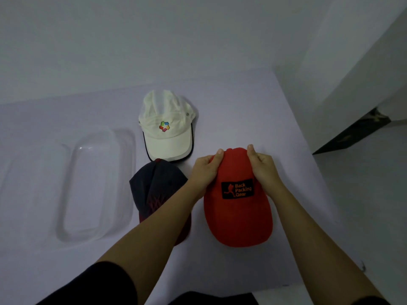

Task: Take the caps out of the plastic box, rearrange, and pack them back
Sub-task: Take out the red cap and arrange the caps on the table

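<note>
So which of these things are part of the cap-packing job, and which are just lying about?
Part of the job: red cap, gripped by left hand and right hand; white cap; dark cap; clear plastic box.
Just there: table; dark shape at right, too unclear to name.

The red cap [237,216] was matt cloth, smooth on the peak and creased at the crown, with a black patch [237,188] of flatter fabric on its front. The white cap [167,128] was thin cloth with a faint sheen, wrinkled over the crown. The navy cap [156,183] was dull cloth with red patterning on it. The box [66,205] was clear plastic, glossy, with bright glints along its walls. The table [242,106] looked smooth and matt. A sleeve [99,287] was dark matt cloth.
</note>
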